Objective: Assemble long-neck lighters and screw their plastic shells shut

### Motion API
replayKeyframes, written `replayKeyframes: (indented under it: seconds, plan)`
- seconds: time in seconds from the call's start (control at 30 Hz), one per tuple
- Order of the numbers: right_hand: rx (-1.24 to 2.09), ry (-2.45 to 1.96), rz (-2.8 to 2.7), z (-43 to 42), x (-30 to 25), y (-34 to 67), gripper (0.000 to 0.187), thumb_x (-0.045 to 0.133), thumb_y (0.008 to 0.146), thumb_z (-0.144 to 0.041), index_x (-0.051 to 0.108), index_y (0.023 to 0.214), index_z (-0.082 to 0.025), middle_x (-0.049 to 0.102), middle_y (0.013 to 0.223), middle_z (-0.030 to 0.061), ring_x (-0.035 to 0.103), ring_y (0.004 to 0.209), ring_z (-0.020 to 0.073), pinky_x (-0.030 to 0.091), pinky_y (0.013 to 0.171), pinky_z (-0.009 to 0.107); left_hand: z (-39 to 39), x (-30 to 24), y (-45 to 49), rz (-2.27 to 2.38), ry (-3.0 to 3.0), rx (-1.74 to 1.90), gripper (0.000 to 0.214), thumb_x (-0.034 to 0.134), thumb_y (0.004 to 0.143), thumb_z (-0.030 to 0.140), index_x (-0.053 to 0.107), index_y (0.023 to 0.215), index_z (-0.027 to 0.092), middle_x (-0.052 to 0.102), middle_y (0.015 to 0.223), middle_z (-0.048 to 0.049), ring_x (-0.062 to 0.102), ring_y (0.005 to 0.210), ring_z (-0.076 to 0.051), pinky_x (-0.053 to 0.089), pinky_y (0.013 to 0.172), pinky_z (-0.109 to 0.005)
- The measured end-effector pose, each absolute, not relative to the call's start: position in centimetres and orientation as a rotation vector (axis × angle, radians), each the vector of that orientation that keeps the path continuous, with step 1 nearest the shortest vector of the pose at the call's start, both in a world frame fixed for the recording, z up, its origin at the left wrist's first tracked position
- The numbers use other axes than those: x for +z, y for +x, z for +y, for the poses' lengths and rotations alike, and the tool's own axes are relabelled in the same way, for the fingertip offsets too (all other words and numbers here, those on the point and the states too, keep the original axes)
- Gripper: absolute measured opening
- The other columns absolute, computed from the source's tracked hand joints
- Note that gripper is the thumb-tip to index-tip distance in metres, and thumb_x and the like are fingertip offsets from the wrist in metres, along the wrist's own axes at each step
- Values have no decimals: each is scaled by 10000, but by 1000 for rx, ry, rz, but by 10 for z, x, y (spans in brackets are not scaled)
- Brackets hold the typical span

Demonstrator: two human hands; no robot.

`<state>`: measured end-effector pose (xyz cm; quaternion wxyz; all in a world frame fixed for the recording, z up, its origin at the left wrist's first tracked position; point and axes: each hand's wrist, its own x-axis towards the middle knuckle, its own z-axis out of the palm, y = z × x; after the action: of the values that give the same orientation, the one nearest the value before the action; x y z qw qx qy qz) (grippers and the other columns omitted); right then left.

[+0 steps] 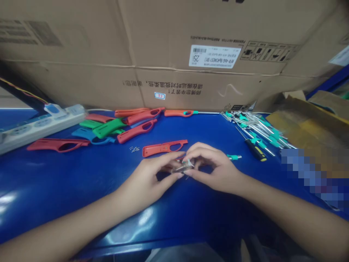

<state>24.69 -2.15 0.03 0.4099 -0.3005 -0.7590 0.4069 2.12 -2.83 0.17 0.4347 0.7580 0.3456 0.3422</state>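
Note:
My left hand (pixel 152 178) and my right hand (pixel 211 167) meet over the blue table (pixel 54 182), fingers pinched together on a small clear lighter insert (pixel 182 168). A teal-tipped metal tube (pixel 233 157) pokes out to the right from behind my right hand. Just beyond my fingers lies a red lighter shell half (pixel 165 147), flat on the table. A few tiny screws (pixel 134 149) lie to its left.
Several red, green and blue shell halves (pixel 109 127) lie at the back left, next to a white power strip (pixel 40 123). A pile of metal tubes with teal tips (pixel 256 127) and a black-and-yellow screwdriver (pixel 255 150) lie at the right. A cardboard box (pixel 163 54) walls off the back.

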Motion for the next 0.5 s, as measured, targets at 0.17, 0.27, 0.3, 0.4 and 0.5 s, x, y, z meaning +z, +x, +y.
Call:
replayKeyframes:
  seconds: [0.17, 0.27, 0.3, 0.4, 0.5]
  plan:
    - [627, -811, -2141, -14, 0, 258, 169, 704, 903, -200, 656, 1065, -188, 635, 935, 38, 602, 798, 128, 510, 670, 256, -22, 2, 15, 925, 2082, 840, 197, 684, 942, 194, 736, 1129, 229, 774, 1088, -4, 729, 938, -136, 580, 835, -219]
    - [471, -858, -2438, -14, 6, 266, 99, 635, 926, -210, 645, 1023, -198, 639, 1008, 49, 603, 848, 150, 477, 711, 286, -23, 1, 16, 966, 1959, 821, 159, 680, 945, 224, 731, 1095, 216, 766, 1079, -11, 721, 932, -144, 577, 830, -233]
    - [450, -875, -2530, -14, 7, 269, 95, 602, 940, -208, 645, 1025, -204, 636, 1064, 54, 603, 841, 146, 463, 700, 286, -23, -1, 16, 970, 1907, 808, 169, 670, 953, 240, 727, 1110, 214, 764, 1088, -15, 721, 938, -149, 579, 837, -241]
    - [361, -893, -2730, -16, 8, 272, 121, 534, 969, -209, 641, 1025, -214, 616, 1171, 59, 591, 816, 141, 426, 676, 295, -23, -4, 18, 960, 1798, 793, 240, 619, 988, 282, 704, 1201, 212, 762, 1070, -25, 715, 917, -150, 582, 831, -253]
    - [306, -920, -2775, -17, 6, 271, 108, 528, 982, -226, 634, 996, -212, 617, 1155, 49, 576, 790, 137, 397, 657, 294, -21, -7, 18, 974, 1750, 807, 306, 533, 1032, 316, 655, 1287, 198, 752, 991, -24, 683, 810, -125, 575, 758, -237]
